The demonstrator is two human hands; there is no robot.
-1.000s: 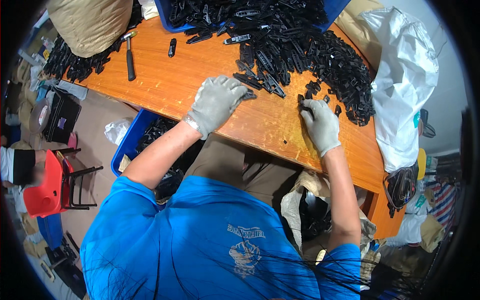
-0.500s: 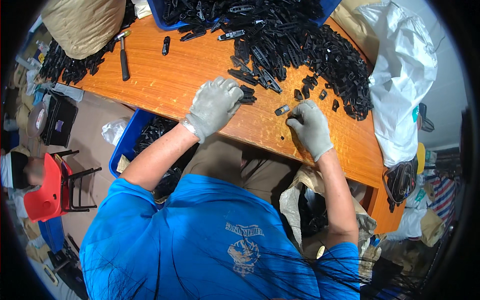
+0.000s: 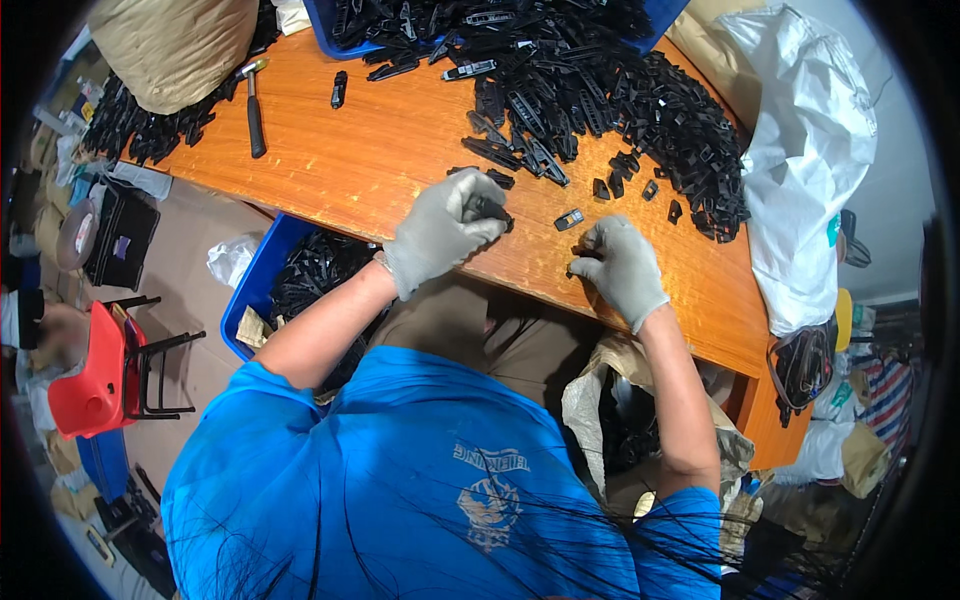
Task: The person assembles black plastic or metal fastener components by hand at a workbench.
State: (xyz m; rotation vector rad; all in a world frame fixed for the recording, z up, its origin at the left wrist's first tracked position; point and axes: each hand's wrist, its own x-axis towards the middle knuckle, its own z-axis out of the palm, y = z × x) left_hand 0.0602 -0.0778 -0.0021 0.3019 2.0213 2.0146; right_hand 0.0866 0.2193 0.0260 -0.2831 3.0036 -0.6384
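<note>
My left hand (image 3: 445,225), in a grey glove, is closed on a black plastic part (image 3: 491,212) above the front edge of the wooden table (image 3: 330,170). Beyond its fingers lie further black parts (image 3: 499,180). To the right, my gloved right hand (image 3: 622,262) pinches down at the tabletop, a small black piece (image 3: 571,274) at its fingertips. A short black piece with a silver-grey face (image 3: 569,219) lies on the wood just beyond that hand.
Long black parts (image 3: 545,110) spill from a blue bin (image 3: 655,25) at the back. Small black pieces (image 3: 690,160) are heaped beside a white sack (image 3: 805,170). A hammer (image 3: 255,115) lies left. Below the table are another blue bin (image 3: 238,310) and an open sack (image 3: 590,410).
My left hand has drawn back slightly and lifted a black part off the table. My right hand has lowered its fingertips onto the small black piece that lay near the edge.
</note>
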